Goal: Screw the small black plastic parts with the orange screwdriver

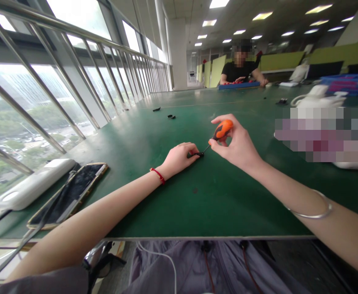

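Observation:
My right hand (238, 143) grips a screwdriver (222, 129) with an orange and black handle. Its thin shaft slants down to the left, and the tip meets a small black part (200, 154) on the green table (179, 208). That part is pinched in the fingers of my left hand (179, 158), which rests on the tabletop. What exactly the black part is, I cannot make out. Farther off lie a few similar small black pieces (171, 117) and another one (156, 109).
At the left edge sit a phone (71, 196) with a strap across it and a white device (34, 183). White and pink items, partly blurred, are at the right, with a blue basket (350, 84) behind. A person (242, 69) works at the far end by a blue tray (238, 85).

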Action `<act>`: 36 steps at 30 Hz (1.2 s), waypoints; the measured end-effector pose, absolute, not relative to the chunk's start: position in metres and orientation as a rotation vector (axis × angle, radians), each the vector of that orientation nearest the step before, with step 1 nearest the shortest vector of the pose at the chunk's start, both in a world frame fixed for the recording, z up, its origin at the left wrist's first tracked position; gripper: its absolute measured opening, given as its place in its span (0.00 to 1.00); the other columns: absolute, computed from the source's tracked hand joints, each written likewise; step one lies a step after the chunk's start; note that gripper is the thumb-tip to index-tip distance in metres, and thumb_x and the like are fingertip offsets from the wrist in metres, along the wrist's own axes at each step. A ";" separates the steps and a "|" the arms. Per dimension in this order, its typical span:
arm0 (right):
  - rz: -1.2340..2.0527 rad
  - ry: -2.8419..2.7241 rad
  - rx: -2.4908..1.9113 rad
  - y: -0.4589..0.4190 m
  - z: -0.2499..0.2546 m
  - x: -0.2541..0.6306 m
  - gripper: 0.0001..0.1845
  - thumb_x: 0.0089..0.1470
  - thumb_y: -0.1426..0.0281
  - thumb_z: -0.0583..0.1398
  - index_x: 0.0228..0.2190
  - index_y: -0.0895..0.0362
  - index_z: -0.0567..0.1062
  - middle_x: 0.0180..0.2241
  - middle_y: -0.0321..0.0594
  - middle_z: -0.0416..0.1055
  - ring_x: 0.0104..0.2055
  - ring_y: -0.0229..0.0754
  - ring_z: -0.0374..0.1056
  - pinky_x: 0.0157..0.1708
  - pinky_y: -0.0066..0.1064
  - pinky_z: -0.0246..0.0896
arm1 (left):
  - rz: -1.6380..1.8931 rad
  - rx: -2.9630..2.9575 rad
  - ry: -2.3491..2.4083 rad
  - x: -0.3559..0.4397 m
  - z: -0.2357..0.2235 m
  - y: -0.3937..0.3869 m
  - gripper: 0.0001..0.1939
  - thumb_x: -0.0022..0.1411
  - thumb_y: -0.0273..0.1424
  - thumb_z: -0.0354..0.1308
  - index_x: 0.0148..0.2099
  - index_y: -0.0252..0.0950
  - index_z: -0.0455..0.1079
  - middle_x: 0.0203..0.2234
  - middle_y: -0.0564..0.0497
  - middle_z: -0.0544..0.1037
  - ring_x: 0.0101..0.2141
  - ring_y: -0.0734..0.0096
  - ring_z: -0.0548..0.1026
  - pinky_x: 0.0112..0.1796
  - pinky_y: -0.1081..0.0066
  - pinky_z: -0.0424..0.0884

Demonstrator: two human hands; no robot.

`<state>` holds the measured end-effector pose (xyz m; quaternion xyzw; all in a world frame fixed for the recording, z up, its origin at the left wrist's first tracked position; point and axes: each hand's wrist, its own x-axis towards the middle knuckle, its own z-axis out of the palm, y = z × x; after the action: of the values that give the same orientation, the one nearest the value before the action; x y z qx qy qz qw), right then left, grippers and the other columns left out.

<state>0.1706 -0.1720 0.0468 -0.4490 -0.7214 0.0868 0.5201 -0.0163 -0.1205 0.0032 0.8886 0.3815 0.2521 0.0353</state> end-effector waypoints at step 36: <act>0.157 -1.711 -1.062 -0.170 0.046 0.173 0.25 0.42 0.69 0.63 0.44 0.53 0.66 0.23 0.30 0.64 0.22 0.36 0.61 0.25 0.30 0.57 | 0.769 2.716 1.182 -0.016 0.004 -0.121 0.07 0.59 0.32 0.55 0.37 0.37 0.71 0.33 0.51 0.77 0.35 0.67 0.74 0.36 0.69 0.69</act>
<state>0.1729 -0.1695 0.0461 -0.4452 -0.7174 0.0657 0.5318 -0.0159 -0.1210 0.0038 0.8868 0.3858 0.2510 0.0405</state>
